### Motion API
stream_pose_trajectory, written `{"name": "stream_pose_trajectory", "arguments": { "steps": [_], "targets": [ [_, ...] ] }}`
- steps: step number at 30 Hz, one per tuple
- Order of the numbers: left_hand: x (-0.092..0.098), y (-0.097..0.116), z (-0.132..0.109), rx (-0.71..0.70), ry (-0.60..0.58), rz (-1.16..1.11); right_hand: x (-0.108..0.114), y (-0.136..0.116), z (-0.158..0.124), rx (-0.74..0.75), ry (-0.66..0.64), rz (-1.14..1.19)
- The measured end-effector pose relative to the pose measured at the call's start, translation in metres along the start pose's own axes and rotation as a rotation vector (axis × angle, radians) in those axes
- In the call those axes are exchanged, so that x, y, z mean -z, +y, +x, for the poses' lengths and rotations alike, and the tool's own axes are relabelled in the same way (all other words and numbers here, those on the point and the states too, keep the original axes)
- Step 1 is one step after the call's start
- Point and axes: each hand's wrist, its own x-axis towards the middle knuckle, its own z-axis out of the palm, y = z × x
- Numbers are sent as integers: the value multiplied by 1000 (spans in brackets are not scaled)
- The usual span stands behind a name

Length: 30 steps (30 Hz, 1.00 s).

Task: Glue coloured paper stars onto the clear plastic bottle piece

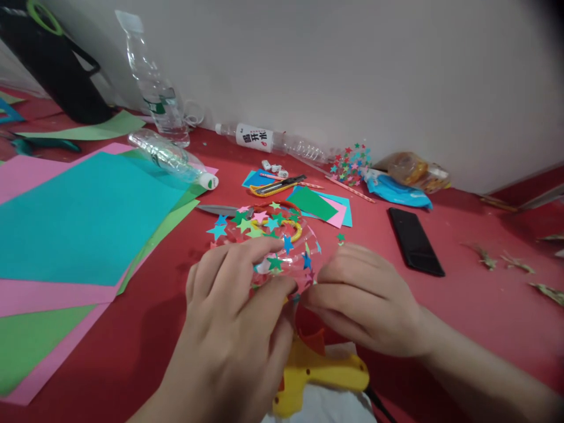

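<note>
A clear plastic piece cut into strips, dotted with colored paper stars, lies in the middle. My left hand grips its near side between thumb and bent fingers. My right hand is closed beside its right edge, fingertips pinched together; whatever they hold is hidden. Scissors with red and yellow handles lie partly beneath and behind the stars. Below my hands, a yellow glue gun rests on white paper, partly covered by my left hand. A small green star lies just beyond my right hand.
Colored paper sheets spread across the left. Behind are a lying bottle, an upright bottle, a labeled bottle, a box cutter and paper pieces. A black phone lies right, near a blue packet.
</note>
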Motion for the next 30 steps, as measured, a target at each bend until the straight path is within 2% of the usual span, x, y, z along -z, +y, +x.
{"name": "stream_pose_trajectory", "arguments": {
  "steps": [8,21,30],
  "targets": [
    [-2,3,4,25,22,-32,-2,2,-5,42,11,1],
    [-4,6,4,66,74,-52,-6,0,-3,23,43,-4],
    [-3,8,5,117,44,-39,-7,-3,0,11,66,-29]
  ]
}}
